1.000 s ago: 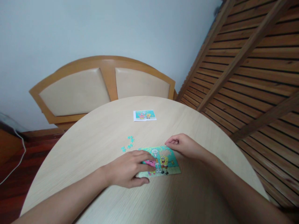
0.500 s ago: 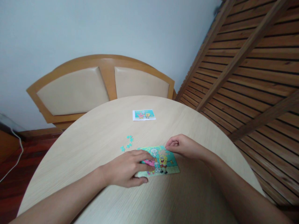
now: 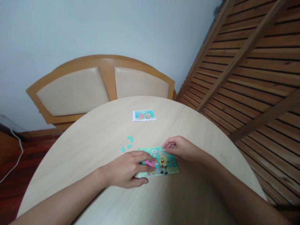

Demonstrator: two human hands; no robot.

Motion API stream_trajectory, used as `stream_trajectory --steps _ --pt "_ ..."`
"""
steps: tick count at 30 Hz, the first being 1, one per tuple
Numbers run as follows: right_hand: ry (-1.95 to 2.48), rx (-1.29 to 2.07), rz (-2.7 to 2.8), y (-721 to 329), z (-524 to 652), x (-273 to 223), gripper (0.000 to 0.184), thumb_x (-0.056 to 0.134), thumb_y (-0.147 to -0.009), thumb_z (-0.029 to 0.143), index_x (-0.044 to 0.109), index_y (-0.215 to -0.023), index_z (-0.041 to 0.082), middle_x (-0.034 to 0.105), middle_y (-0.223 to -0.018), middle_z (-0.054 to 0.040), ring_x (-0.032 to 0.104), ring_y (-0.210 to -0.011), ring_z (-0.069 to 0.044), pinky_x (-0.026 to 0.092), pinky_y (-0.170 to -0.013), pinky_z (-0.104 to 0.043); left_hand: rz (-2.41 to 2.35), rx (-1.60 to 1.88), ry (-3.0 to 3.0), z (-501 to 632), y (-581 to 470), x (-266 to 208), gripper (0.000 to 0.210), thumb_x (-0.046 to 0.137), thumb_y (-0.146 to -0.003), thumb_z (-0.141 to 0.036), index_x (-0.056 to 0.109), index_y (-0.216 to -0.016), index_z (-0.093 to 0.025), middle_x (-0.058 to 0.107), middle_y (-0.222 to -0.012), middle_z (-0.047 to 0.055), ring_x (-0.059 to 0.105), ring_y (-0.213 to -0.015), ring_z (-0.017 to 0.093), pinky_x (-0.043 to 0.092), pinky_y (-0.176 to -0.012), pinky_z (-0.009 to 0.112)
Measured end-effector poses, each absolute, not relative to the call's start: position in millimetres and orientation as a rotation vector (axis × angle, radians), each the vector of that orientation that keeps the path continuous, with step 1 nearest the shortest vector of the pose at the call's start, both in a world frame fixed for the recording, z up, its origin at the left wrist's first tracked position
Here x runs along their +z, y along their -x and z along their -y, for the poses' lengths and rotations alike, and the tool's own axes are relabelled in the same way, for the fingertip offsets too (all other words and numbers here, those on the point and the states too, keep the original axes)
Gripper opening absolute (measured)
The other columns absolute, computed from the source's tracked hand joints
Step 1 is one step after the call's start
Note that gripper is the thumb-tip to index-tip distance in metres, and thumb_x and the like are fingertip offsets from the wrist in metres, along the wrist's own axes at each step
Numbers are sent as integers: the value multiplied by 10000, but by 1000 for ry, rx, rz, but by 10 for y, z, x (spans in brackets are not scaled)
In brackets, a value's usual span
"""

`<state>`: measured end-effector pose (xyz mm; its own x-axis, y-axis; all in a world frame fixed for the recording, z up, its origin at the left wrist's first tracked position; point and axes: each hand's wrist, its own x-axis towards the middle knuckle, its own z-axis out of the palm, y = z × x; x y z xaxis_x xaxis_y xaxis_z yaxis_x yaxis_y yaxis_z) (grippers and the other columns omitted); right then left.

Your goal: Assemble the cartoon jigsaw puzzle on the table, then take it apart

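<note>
A jigsaw puzzle (image 3: 173, 167) with cartoon figures on a teal ground lies flat near the middle of the table. My left hand (image 3: 131, 167) rests over its left part with the fingers spread, covering much of the pink figure. At the puzzle's upper edge, right of centre, my right hand (image 3: 177, 146) has thumb and fingers pinched together. Its fingertips touch the edge, and what is between them is hidden. Several loose teal puzzle pieces (image 3: 129, 146) lie beyond my left hand, apart from the puzzle.
A white-bordered picture card (image 3: 144, 115) with similar figures lies farther back on the round wooden table (image 3: 98, 125). Behind the table stands a padded wooden headboard (image 3: 111, 78). A slatted wooden panel (image 3: 257, 68) slants along the right, and a white cable (image 3: 20, 150) hangs at left.
My right hand has shifted slightly left along the puzzle's upper edge, its fingers still pinched. My left hand and the loose pieces have stayed in place.
</note>
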<state>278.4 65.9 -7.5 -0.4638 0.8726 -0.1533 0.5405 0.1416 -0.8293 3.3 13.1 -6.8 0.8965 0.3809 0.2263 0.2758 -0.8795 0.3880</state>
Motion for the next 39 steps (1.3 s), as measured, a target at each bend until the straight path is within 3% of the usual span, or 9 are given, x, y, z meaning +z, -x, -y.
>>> stream_trajectory --steps 9,32,39 --pt "1355 1239 2087 -2740 -636 -80 194 688 -767 322 758 -860 166 743 -777 -42 670 -731 -186 513 -666 -290 -515 327 -2773 -134 -41 -52 366 574 -963 -375 612 -1279 -194 605 -1276 147 598 -1174 292 491 -1031 432" --pt "1406 1248 2116 -2828 -652 -9 226 679 -740 330 757 -855 153 759 -790 -58 683 -741 -198 511 -664 -291 -507 350 -2797 -128 -38 -68 354 578 -957 -380 615 -1254 -190 611 -1277 142 609 -1167 287 517 -1008 439" --pt "1403 1173 2189 -2817 -650 -16 198 676 -739 296 767 -844 155 734 -743 -42 627 -680 -173 466 -612 -264 -506 384 -2792 -138 -40 -59 338 572 -958 -377 615 -1245 -205 618 -1268 132 617 -1157 282 524 -998 439"
